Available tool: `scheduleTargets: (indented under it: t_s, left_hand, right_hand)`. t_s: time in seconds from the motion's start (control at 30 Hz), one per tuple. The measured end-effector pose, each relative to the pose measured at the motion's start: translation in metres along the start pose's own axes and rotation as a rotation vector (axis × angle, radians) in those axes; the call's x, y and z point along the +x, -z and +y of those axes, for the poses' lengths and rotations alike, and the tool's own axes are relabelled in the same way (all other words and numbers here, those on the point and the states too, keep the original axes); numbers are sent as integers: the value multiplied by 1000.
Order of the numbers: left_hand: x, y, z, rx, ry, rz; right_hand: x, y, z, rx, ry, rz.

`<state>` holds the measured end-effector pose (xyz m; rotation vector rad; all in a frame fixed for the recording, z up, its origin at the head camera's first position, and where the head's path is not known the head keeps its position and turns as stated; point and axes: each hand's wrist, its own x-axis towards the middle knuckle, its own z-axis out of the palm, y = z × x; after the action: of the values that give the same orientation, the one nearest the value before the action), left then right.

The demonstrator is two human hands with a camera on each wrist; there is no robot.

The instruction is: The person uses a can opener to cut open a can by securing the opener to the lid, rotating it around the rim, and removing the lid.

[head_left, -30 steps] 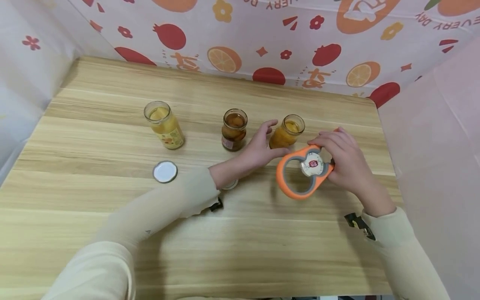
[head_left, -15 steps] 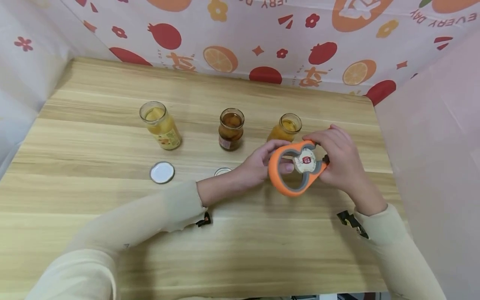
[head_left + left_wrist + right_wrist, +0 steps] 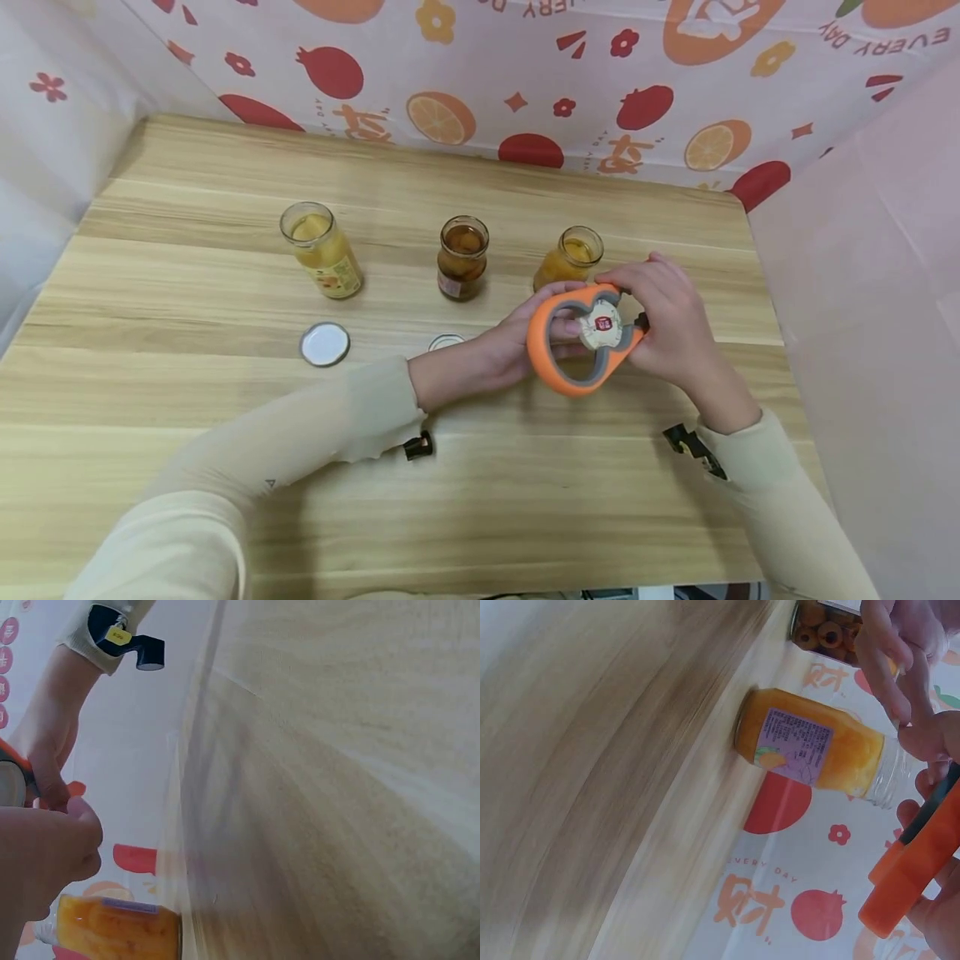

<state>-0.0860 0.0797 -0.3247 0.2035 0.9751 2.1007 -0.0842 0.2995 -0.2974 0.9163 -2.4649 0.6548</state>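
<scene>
My right hand (image 3: 667, 321) grips an orange jar opener (image 3: 537, 346) with grey lining, held above the table. A pale jar lid (image 3: 602, 325) with a red mark sits in the opener's narrower part. From the other side my left hand (image 3: 502, 350) reaches in, its thumb inside the big loop at the lid's edge and its other fingers partly hidden behind the opener; it appears to pinch the lid. Just behind both hands stands an uncapped glass jar (image 3: 847, 754) of orange fruit, its lower part hidden in the head view.
An open jar of brown fruit (image 3: 461, 267) stands at the middle, and a taller open jar of yellow fruit (image 3: 326, 254) to its left. One lid (image 3: 325, 344) lies upturned on the wooden table (image 3: 450, 517); another lid (image 3: 445, 340) is partly covered by the left forearm.
My left hand has come from beside the orange fruit jar down to the lid in the opener. My right hand has brought the opener slightly left.
</scene>
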Motion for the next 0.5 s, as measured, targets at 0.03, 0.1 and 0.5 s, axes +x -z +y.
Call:
scheduleTargets:
  t_s: [0.03, 0.1, 0.5]
  left_hand:
    - [0, 0, 0, 17, 0, 0]
    - [-1, 1, 0, 35, -3, 0]
    - [5, 3, -6, 23, -19, -76]
  right_hand:
    - [0, 0, -1, 5, -2, 0]
    - [1, -1, -2, 17, -4, 0]
    - [3, -4, -7, 40, -15, -5]
